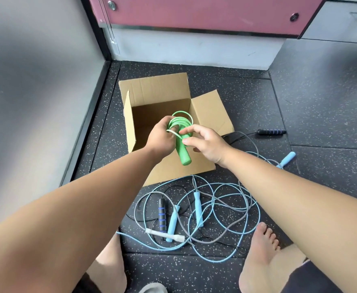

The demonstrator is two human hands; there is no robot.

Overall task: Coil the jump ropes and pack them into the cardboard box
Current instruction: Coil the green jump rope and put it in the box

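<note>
My left hand (pixel 162 137) grips a coiled green jump rope (pixel 180 123) over the open cardboard box (pixel 162 89). Its green handle (pixel 183 156) sticks out below my fist. My right hand (pixel 207 144) is right beside the coil with fingers loosely spread, fingertips at the rope; I cannot tell whether they touch it. On the floor in front of the box lies a tangle of light blue, grey and black ropes (pixel 215 208) with light blue handles (pixel 198 209) and a black-and-blue handle (pixel 161 216).
Another black-and-blue handle (pixel 271 131) and a light blue handle (pixel 287 158) lie right of the box. A grey wall stands to the left, a pink cabinet (pixel 194 11) behind. My bare foot (pixel 260 246) rests on the speckled black floor by the tangle.
</note>
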